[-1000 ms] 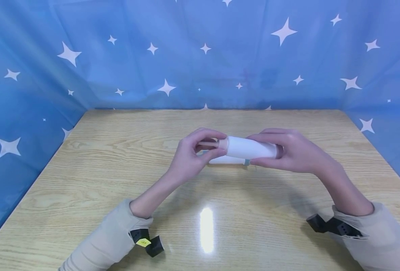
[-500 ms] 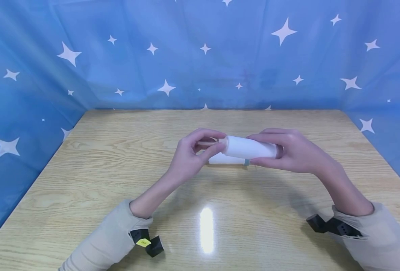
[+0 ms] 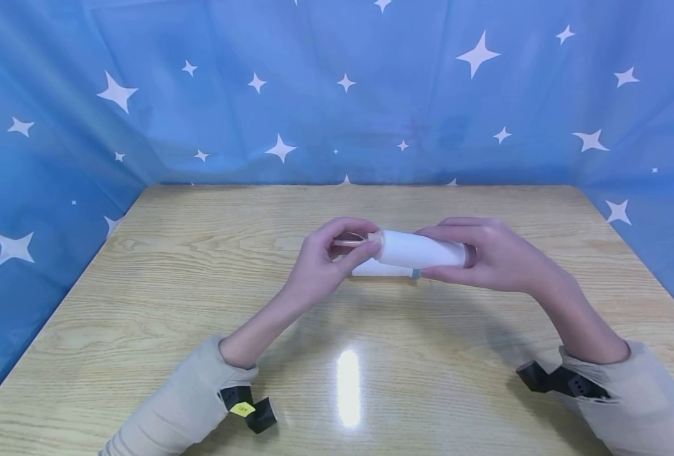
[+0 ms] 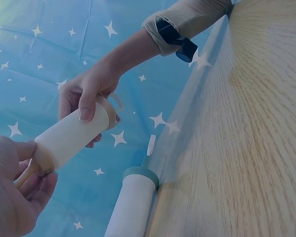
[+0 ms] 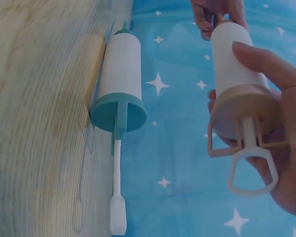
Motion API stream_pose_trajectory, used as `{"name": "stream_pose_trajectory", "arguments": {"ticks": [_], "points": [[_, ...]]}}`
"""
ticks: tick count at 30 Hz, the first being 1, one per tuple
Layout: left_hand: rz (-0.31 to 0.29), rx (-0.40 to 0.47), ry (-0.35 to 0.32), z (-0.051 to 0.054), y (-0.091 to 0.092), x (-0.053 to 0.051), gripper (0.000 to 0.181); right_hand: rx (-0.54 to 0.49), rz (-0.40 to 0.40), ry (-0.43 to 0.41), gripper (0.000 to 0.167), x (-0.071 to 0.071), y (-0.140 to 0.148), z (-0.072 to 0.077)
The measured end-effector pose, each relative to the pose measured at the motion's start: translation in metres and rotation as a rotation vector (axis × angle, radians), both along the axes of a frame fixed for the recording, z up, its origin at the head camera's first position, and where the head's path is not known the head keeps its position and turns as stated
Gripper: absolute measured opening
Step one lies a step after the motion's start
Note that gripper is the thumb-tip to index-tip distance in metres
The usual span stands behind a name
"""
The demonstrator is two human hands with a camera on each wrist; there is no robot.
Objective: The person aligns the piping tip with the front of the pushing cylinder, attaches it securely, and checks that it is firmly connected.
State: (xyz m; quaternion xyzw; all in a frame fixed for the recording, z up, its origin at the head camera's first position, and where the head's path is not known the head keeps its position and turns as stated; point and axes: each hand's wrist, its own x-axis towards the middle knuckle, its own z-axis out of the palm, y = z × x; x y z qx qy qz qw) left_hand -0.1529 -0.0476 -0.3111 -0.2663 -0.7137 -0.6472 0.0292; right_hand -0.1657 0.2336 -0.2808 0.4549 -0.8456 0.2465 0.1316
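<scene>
My right hand [image 3: 499, 256] grips the white barrel of a large syringe [image 3: 419, 249], held above the table and lying nearly level. Its rear tan flange [image 5: 244, 103] has side loops, and a white plunger rod [image 5: 249, 132] ending in a ring sticks out there. At the other end my left hand [image 3: 320, 263] pinches the tan nozzle cap [image 4: 43, 157] between thumb and fingers. The narrow tan nozzle [image 3: 348, 242] points left into that palm. Behind and below, a second syringe [image 5: 122, 69] with a teal flange lies on the table, partly covered by my hands in the head view.
The wooden table [image 3: 200, 253] reaches back to a blue curtain [image 3: 337, 126] with white stars. Black wrist cameras [image 3: 248, 408] sit on both sleeves. A bright light reflection shows on the tabletop nearer to me.
My left thumb has shifted slightly upward over the tan nozzle cap, and the fingers around it have moved a little. The right hand and the barrel stay in place.
</scene>
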Motion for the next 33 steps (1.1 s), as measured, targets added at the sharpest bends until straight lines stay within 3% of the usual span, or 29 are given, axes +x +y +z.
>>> {"name": "stream_pose_trajectory", "arguments": {"ticks": [24,33], "points": [[0.012,-0.001,-0.02,-0.003,0.0016,0.002,0.023,0.004,-0.008,-0.002,0.05,0.0017,-0.0034,-0.0001],[-0.006,0.033,0.064,-0.0033,0.0014,0.0013,0.024,-0.017,0.005,-0.008,0.049,0.002,-0.0034,-0.001]]}}
